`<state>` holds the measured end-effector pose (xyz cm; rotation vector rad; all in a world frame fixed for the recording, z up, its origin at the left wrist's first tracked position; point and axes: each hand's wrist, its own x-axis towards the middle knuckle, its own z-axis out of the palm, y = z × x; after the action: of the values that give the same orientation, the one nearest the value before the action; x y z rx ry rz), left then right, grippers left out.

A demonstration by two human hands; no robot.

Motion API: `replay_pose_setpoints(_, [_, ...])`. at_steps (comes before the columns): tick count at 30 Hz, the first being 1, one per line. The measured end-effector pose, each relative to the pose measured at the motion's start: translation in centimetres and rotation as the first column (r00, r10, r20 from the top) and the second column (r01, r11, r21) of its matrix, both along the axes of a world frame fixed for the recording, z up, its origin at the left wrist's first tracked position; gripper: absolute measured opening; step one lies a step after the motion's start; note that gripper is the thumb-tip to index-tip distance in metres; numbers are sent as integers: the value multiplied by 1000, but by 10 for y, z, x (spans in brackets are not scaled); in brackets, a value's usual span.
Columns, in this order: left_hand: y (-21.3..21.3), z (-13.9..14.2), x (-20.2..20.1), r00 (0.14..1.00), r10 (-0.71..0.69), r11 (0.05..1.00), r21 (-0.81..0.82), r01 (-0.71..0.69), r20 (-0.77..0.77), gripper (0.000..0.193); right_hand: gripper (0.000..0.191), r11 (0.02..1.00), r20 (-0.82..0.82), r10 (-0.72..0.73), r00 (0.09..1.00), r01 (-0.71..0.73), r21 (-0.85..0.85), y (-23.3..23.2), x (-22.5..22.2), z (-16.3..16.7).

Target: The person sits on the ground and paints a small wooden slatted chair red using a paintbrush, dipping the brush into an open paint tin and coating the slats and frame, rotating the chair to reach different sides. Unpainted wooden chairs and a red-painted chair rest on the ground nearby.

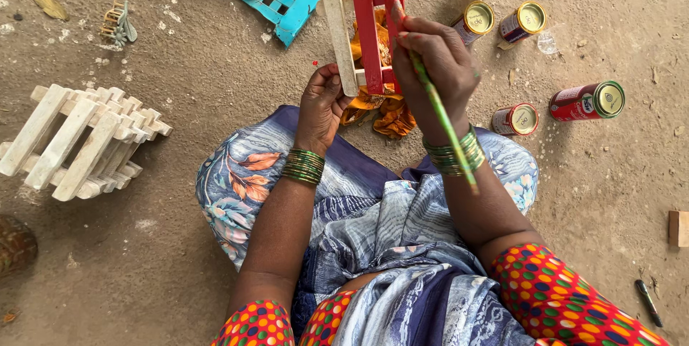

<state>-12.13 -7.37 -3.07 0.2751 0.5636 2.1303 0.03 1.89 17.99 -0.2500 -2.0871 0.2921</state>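
A seated person's left hand (323, 102) grips the half-red slatted wooden frame (366, 34) at 1 o'clock; the right hand (434, 66) pinches a green-handled brush (441, 120), bristles on its upright slats

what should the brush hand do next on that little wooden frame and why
Probably carry the brush over to the bare slat on the frame's left side. The right hand holds the brush on slats already red, while the left hand steadies the wooden frame from below, and that one slat looks unpainted.
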Motion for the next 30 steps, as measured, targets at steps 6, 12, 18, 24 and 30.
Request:
replay_pose_setpoints(6, [2, 3, 1, 999, 43, 998, -39, -43, -5, 18, 11, 998, 62, 39, 997, -36, -45, 0, -14, -8])
replay_pose_setpoints(12, [2, 0, 1, 996, 83, 994, -73, -86, -40, 18, 14, 1000, -48, -16, 999, 14, -26, -7, -12, -2])
replay_pose_setpoints(18, [3, 2, 2, 997, 77, 997, -24, -77, -15, 18, 13, 995, 24, 90, 996, -89, -50, 0, -17, 2])
replay_pose_setpoints(24, [4, 3, 2, 998, 59, 997, -53, -60, -24, 19, 15, 995, 11, 3, 1000, -2, -97, 4, -13, 0])
replay_pose_setpoints(30, [2, 2, 1, 996, 91, 996, -18, -92, -23, 19, 16, 991, 72, 59, 996, -50, -127, 2, 0, 1])
